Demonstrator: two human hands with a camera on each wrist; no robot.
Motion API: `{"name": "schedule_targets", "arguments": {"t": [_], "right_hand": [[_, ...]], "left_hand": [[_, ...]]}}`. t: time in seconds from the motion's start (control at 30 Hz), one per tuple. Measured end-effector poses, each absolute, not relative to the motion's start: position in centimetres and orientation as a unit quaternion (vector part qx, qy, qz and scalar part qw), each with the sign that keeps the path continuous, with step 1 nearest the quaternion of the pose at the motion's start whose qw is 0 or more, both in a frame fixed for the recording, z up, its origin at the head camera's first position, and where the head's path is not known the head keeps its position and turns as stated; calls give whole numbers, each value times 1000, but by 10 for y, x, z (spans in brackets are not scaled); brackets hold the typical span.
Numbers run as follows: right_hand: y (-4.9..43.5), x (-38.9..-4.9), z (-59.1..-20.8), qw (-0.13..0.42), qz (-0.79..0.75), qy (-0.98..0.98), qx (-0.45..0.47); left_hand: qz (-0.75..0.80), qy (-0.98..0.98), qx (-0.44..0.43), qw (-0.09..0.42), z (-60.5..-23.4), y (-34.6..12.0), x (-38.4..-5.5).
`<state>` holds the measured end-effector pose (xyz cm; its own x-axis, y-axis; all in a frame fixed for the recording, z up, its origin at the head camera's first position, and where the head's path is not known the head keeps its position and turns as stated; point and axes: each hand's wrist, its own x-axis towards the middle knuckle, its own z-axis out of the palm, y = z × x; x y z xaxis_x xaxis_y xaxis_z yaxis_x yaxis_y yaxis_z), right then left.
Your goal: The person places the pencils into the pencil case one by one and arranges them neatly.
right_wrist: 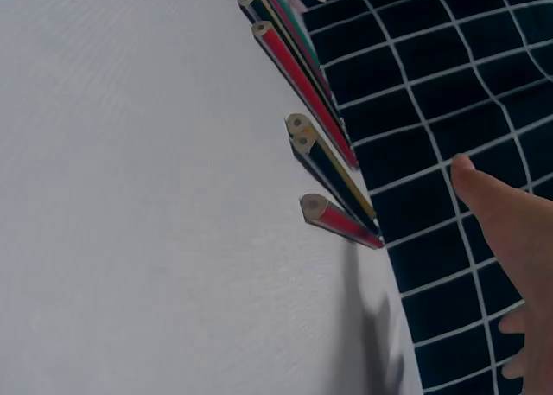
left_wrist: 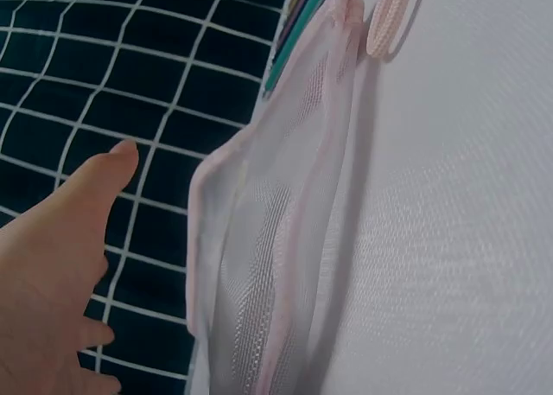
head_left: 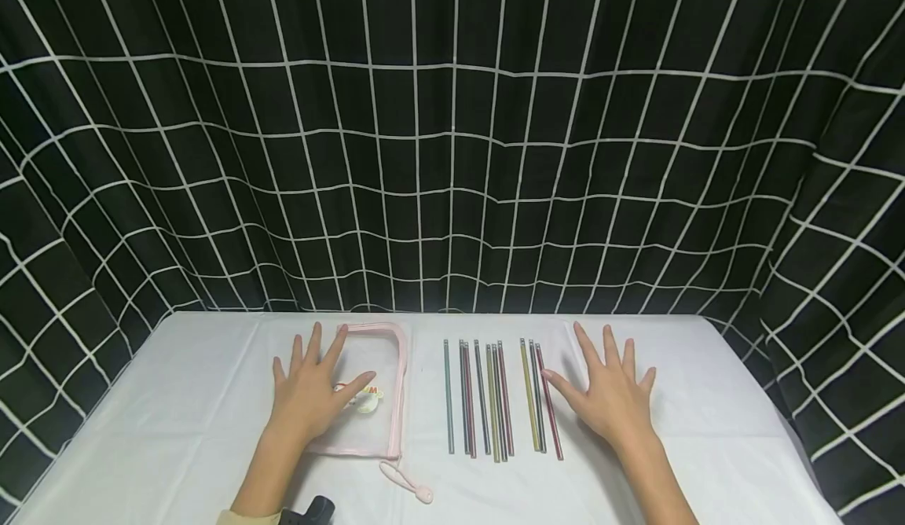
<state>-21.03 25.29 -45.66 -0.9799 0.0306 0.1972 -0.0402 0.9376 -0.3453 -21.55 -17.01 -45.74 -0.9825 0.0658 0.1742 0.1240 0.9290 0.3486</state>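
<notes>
My left hand [head_left: 307,395] is spread with straight fingers over a clear mesh zip pouch [head_left: 375,360] with pink edging and a small printed picture. From the head view I cannot tell whether it touches the pouch; in the left wrist view the hand [left_wrist: 52,248] looks raised apart from it. My right hand [head_left: 611,399], fingers also spread, is just right of several pencils and holds nothing. The nearest one is a red pencil [head_left: 549,403]; beside it lie a dark pencil [head_left: 538,399] and a yellow pencil [head_left: 529,399]. In the right wrist view the red pencil [right_wrist: 337,220] lies apart from the thumb.
More pencils [head_left: 498,403] in red, yellow and dark colours lie side by side mid-table, with a teal pencil [head_left: 448,399] nearest the pouch. A pink wrist loop [head_left: 404,481] hangs off the pouch's lower corner. Behind the white table [head_left: 177,399] stands a black gridded curtain [head_left: 452,156].
</notes>
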Motion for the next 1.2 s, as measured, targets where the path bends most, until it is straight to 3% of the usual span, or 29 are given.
{"name": "schedule_targets", "arguments": {"t": [0.77,1.2], "right_hand": [[222,-224,-444,124,225,-965,44],[204,-230,-438,123,274,-952,62]], "left_hand": [[-235,-970,-37,45,-462,-158,-220],[-245,-966,-48,60,-468,-146,-219]]}}
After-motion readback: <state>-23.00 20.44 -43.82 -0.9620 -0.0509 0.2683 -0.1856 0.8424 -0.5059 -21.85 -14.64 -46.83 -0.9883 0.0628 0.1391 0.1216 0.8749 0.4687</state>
